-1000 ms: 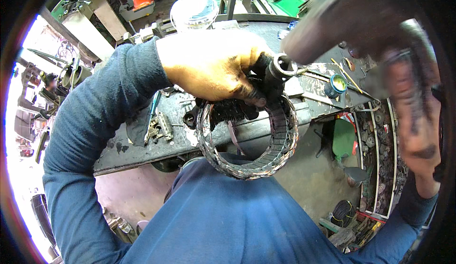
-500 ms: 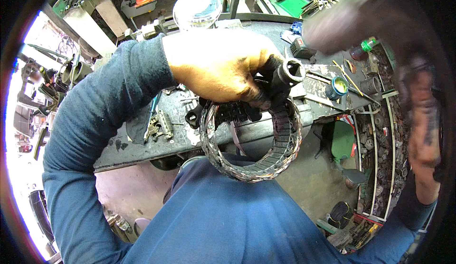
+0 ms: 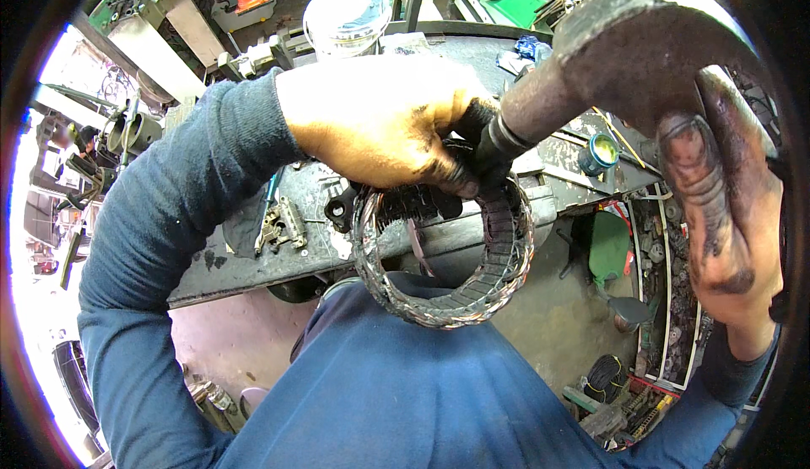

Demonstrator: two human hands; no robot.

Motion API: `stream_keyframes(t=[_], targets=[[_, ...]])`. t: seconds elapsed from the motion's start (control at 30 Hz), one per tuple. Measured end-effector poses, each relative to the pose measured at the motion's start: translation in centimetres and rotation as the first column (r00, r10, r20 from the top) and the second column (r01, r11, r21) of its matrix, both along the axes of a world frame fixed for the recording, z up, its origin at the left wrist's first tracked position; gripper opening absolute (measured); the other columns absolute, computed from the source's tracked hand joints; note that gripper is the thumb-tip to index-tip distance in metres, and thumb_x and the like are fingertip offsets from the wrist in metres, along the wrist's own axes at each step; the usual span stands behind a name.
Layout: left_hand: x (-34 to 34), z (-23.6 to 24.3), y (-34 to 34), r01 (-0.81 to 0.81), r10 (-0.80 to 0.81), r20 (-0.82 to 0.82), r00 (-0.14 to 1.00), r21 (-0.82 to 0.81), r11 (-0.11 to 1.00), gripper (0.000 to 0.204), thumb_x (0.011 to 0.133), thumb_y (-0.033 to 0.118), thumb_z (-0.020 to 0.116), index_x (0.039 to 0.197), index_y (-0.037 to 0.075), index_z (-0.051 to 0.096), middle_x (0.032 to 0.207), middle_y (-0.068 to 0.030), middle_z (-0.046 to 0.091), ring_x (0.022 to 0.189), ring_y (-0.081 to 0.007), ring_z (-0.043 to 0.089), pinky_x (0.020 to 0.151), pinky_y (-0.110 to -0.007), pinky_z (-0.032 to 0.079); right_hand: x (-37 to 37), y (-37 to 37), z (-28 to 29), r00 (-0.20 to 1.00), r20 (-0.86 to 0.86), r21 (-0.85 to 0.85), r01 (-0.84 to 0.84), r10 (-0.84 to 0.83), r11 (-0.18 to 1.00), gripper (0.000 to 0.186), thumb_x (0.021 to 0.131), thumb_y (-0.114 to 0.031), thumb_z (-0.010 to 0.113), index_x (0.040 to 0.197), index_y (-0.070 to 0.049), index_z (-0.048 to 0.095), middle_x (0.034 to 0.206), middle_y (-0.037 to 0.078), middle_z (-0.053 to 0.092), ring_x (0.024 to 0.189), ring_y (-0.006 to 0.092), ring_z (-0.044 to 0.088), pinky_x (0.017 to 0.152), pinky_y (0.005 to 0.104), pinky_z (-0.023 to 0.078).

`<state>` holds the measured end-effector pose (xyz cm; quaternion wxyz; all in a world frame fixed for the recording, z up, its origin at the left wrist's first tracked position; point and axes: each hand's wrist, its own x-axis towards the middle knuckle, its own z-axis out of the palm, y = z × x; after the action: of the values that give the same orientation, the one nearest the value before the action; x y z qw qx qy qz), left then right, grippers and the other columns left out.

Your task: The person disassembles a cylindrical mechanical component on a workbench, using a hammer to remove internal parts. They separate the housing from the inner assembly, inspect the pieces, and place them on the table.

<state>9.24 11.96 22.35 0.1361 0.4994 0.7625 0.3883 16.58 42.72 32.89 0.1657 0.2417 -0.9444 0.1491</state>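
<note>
My left hand [image 3: 384,123], blackened at thumb and fingertips, is closed on a dark cylindrical metal tool [image 3: 496,151] standing over a ring-shaped stator [image 3: 507,237] with copper windings, held above my lap at the bench's front edge. My right hand [image 3: 713,216], greasy, is wrapped round a hammer at the right. The large hammer head [image 3: 650,51] reaches down to the tool's top, where its narrow face covers the open end. I cannot make out what supports the ring. A dark part with a hole [image 3: 338,212] and a silver bracket [image 3: 285,224] lie left of it.
The dark bench [image 3: 211,275] carries an open blue tin [image 3: 601,153], a white bucket [image 3: 344,26] and loose tools. A green chair [image 3: 609,245], shelves of parts [image 3: 666,275] and coiled cable [image 3: 606,376] are at right. A person [image 3: 84,140] shows small at far left.
The blurred hammer has swung down and left onto the tool's top, hiding the hollow end that showed earlier. My left hand and the ring have moved only slightly.
</note>
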Motion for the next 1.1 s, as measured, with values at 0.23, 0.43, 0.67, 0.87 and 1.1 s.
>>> stream_keyframes(t=[0.23, 0.43, 0.67, 0.87, 1.1], targets=[[0.0, 0.0, 0.1, -0.012, 0.012, -0.004, 1.0, -0.003, 1.0, 0.023, 0.087, 0.018, 0.075, 0.103, 0.003, 0.072, 0.086, -0.0134, 0.074, 0.077, -0.0233, 0.068, 0.074, -0.039, 0.054, 0.0, 0.8, 0.1, 0.972, 0.209, -0.213, -0.06, 0.106, 0.975, 0.074, 0.103, -0.038, 0.064, 0.155, 0.005, 0.035, 0.148, 0.019, 0.05, 0.131, 0.0248, 0.057, 0.115, 0.0385, 0.043], [-0.2, -0.5, -1.2, -0.161, 0.107, -0.238, 0.965, -0.218, 0.963, 0.031, 0.088, 0.03, 0.074, 0.096, 0.001, 0.07, 0.082, -0.0173, 0.07, 0.078, -0.0322, 0.07, 0.07, -0.043, 0.055, -0.8, -3.0, -2.4, 0.915, 0.255, -0.439, -0.178, 0.312, 0.88, 0.056, 0.094, -0.01, 0.071, 0.141, 0.008, 0.045, 0.137, 0.02, 0.058, 0.118, 0.025, 0.066, 0.101, 0.0373, 0.056], [-1.8, -3.8, -3.5, -0.1, 0.086, -0.342, 0.936, -0.024, 0.995, 0.042, 0.083, 0.026, 0.083, 0.119, 0.008, 0.068, 0.105, -0.0128, 0.071, 0.099, -0.0261, 0.069, 0.089, -0.039, 0.057, -1.5, -8.6, -4.7, 0.869, 0.343, -0.548, -0.124, 0.358, 0.827, 0.05, 0.073, 0.0, 0.09, 0.115, 0.008, 0.066, 0.109, 0.015, 0.073, 0.103, 0.0186, 0.072, 0.091, 0.0325, 0.06], [-0.3, -1.2, -3.7, -0.265, 0.268, -0.401, 0.876, 0.064, 0.962, 0.06, 0.084, 0.021, 0.082, 0.139, 0.011, 0.059, 0.107, -0.0105, 0.072, 0.089, -0.0196, 0.068, 0.083, -0.034, 0.057, -1.9, -6.2, -5.8, 0.912, -0.219, 0.153, -0.32, 0.348, 0.935, 0.055, 0.071, -0.018, 0.093, 0.114, 0.004, 0.068, 0.112, 0.016, 0.07, 0.101, 0.026, 0.069, 0.091, 0.0367, 0.055], [7.5, 2.9, -1.5, -0.603, 0.577, -0.189, 0.795, -0.141, 0.785, 0.07, 0.092, 0.007, 0.069, 0.157, 0.011, 0.041, 0.082, -0.003, 0.068, 0.051, -0.0073, 0.056, 0.047, -0.025, 0.05, -0.7, -3.7, -5.7, 0.858, -0.247, 0.555, -0.255, 0.45, 0.792, 0.04, 0.074, -0.028, 0.081, 0.108, -0.007, 0.076, 0.105, 0.008, 0.073, 0.094, 0.0327, 0.065, 0.088, 0.042, 0.051]])
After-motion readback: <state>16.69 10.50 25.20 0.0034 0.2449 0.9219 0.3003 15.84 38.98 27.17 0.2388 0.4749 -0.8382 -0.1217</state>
